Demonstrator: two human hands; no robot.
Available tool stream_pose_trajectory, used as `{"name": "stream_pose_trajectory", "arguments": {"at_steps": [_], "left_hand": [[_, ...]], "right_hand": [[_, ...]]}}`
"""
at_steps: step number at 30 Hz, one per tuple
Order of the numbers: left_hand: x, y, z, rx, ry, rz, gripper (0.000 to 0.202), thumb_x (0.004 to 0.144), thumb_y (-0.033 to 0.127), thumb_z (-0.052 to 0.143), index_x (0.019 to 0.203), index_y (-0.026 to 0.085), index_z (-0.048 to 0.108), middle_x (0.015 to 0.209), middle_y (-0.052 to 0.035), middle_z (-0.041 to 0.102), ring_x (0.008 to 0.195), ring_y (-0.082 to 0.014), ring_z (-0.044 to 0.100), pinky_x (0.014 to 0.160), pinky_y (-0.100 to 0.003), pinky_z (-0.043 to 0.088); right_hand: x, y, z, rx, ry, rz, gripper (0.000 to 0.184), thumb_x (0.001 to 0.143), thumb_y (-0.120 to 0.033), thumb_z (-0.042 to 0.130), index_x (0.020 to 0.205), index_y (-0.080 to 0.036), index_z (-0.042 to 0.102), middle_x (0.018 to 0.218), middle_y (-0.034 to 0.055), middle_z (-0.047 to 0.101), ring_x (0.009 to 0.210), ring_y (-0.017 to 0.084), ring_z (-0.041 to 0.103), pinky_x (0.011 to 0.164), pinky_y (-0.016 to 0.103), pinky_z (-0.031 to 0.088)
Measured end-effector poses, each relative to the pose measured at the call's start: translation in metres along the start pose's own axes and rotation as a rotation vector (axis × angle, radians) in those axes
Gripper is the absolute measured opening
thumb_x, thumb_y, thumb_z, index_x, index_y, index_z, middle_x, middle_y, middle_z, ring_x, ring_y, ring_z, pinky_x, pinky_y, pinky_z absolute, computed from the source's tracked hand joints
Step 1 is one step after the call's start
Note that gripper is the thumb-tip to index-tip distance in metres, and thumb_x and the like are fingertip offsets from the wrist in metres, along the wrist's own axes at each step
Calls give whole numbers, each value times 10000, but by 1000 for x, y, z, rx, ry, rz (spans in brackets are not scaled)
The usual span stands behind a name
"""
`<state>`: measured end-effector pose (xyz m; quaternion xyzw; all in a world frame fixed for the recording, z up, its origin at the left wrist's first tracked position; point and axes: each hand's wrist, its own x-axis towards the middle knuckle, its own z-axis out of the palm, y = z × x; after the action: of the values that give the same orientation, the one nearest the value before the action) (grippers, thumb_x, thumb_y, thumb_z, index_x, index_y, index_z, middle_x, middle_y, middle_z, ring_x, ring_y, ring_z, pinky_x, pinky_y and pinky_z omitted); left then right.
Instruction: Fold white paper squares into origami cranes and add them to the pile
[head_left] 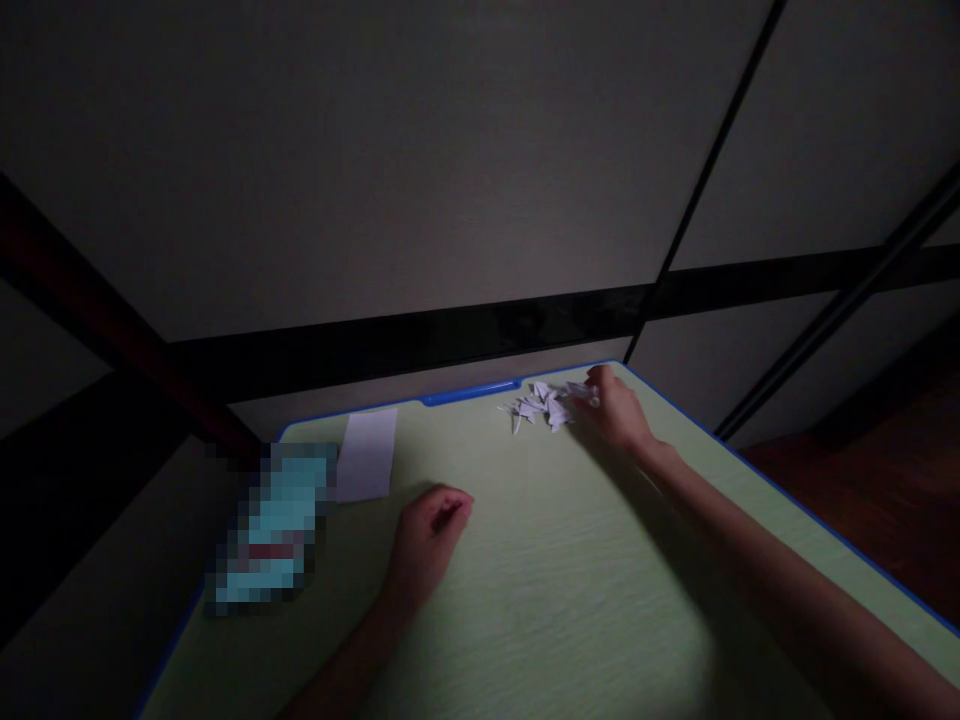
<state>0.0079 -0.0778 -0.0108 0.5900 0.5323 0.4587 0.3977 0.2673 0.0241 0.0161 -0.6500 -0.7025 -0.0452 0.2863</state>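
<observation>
My two bare forearms reach in from the lower edge over a pale green worktop with a blue rim. Nearest is my left hand, resting near the middle, its fingers curled and the thumb and forefinger tips together; I see nothing between them. To its left lies a turquoise object, too pixelated to name. Just beyond my left hand, beside that object, a plain white sheet of paper lies flat.

Farther off, my right hand is stretched to the far right corner, at the right side of a loose heap of small folded white papers. Its fingers are bent around one piece at the heap's edge; whether they pinch it or only touch it, I cannot tell. This handling calls, I judge, for light fingertips on a fold, keeping the points uncrushed and my wrist lifted so the neighbours don't scatter.

Behind the heap, a blue handle runs along the far rim, and a dim panelled wall rises beyond.
</observation>
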Motion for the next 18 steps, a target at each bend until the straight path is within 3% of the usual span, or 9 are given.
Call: {"name": "stream_pose_trajectory", "arguments": {"at_steps": [5,9,11,14,18], "left_hand": [[-2,2,1,-27,6,7,107,620,219,530,592,126,576,538,0,549,525,-115,498,501,-200,378],[-1,2,2,-50,-4,8,95,622,201,531,592,129,584,545,-2,557,526,-111,501,503,-198,383],[-1,1,3,-64,5,4,84,621,189,534,605,131,593,566,-7,572,545,-114,513,514,-199,392],[-1,-1,5,-86,26,-25,53,583,153,567,626,135,593,579,-2,571,555,-114,522,522,-199,401],[-2,2,4,-63,-4,-13,48,552,114,592,538,136,552,559,18,508,519,-97,484,485,-189,376]], "right_hand": [[-5,15,20,19,-18,17,356,725,-272,515,1016,-91,420,916,178,608,805,274,577,664,350,457],[-10,14,14,32,7,-9,332,746,-254,464,1029,-84,432,979,191,574,877,283,551,731,382,446],[-14,4,6,42,14,-114,254,746,-210,434,977,-113,478,953,163,579,877,274,544,747,391,443],[-30,-26,-4,121,-97,-324,156,750,-178,426,858,-141,532,932,132,574,873,241,543,759,357,453],[-63,-69,-5,194,-250,-526,196,783,-158,410,918,-156,551,1043,118,555,939,214,530,800,353,456]]}}
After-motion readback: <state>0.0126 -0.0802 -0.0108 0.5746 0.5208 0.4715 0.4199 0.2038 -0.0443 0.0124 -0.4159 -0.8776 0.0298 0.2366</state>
